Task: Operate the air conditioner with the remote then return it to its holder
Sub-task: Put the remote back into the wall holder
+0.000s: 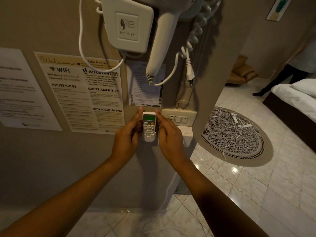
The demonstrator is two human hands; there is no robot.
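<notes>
Tan wall (51, 31), seen from close. Largest fixture on it: white hair dryer unit (127, 26) at top, labelled "Hair dryer", handset (158, 53) hanging nozzle-down beside it, coiled cord and a loose plug (190, 72) trailing to the right. Below and left, a laminated welcome sheet (80, 93) with WIFI, HOUSE RULES, GUEST AMENITIES, CHECK OUT @12PM headings; a second, blurred notice (20, 89) further left; a smaller sheet (146, 84) under the dryer, text unreadable. Cream switch plate (179, 118) just right of the hands. Small white wall holder (149, 138), open-topped pocket: the remote (149, 124) stands upright in it, lower end seated inside, upper half projecting above the rim. Remote is white, narrow, rounded top; greenish display in the upper part, rows of pale buttons beneath, one button yellow-orange. Left hand (127, 135) against the remote's left edge, forefinger extended up along the side; right hand (166, 134) mirrors it on the right edge. Both hands partly closed around the remote from either side; firm grip or light touch cannot be told. To the right, tiled floor, a round patterned rug (234, 139) with white cables lying on it, corner of a bed (294, 96).
</notes>
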